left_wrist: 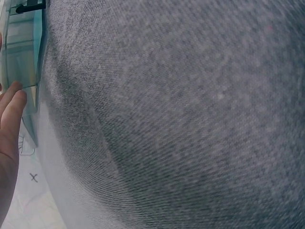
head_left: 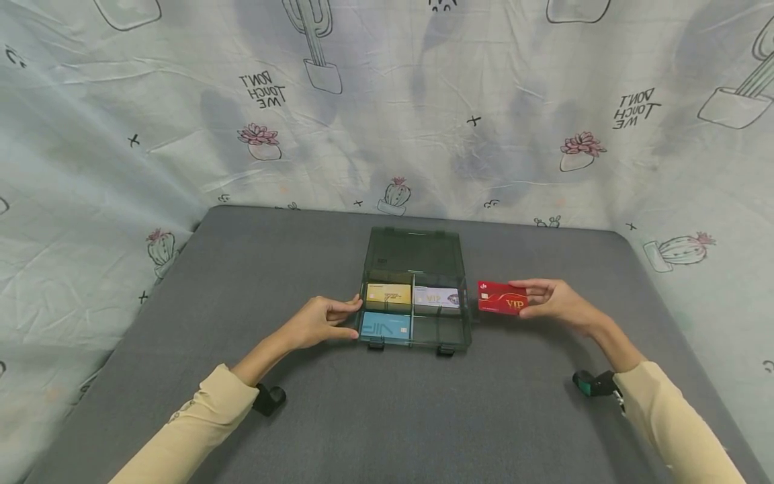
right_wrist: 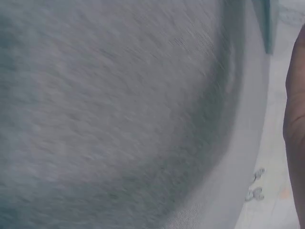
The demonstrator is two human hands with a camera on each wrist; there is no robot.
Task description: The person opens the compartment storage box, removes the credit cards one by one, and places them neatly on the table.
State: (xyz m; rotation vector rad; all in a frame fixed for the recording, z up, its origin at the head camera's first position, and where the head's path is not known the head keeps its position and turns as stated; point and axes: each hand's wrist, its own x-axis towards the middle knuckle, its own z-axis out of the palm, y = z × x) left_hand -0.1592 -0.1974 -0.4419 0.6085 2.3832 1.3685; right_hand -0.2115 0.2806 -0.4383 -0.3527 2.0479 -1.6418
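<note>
A see-through dark green compartment box (head_left: 441, 331) lies on the table with its lid (head_left: 416, 250) raised at the far side. A yellow card (head_left: 381, 294) fills its far-left compartment, a pale purple VIP card (head_left: 432, 297) the far-right one, and a blue card (head_left: 384, 327) the near-left one. No card shows in the near-right compartment. My left hand (head_left: 317, 321) touches the box's left side with extended fingers and thumb. To the right of the box, my right hand (head_left: 559, 302) pinches a red VIP card (head_left: 498, 297) by its right end, above the table.
Grey cloth covers the table (head_left: 387, 417). A pale curtain (head_left: 387, 121) printed with cacti hangs behind and at both sides. Two dark latches (head_left: 445, 350) stick out from the box's front edge. Black bands (head_left: 270, 399) are on both wrists.
</note>
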